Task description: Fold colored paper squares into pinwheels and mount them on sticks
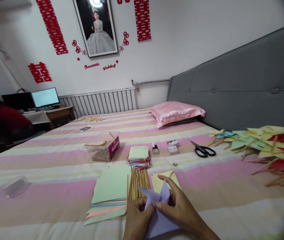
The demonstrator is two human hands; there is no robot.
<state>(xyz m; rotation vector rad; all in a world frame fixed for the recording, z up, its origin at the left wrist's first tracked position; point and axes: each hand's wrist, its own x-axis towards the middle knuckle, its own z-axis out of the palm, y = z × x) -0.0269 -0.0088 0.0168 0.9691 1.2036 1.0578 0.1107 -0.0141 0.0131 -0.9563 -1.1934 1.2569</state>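
Note:
My left hand (137, 218) and my right hand (179, 208) are both closed on a lavender paper sheet (158, 206) at the bottom centre, pinching its folded points together. One pointed flap sticks up between the hands. Just beyond the hands lies a bundle of thin wooden sticks (138, 184). A stack of pastel paper sheets (110, 191) lies to the left of the sticks and a yellow sheet (163, 181) to the right.
A stack of small coloured squares (139, 156), a clear box of sticks (103, 148), a stapler and small boxes (173, 147), and black scissors (203, 150) lie on the striped bedspread (57, 173). Finished paper pinwheels (271, 146) pile up at the right. A pink pillow (174, 111) is beyond.

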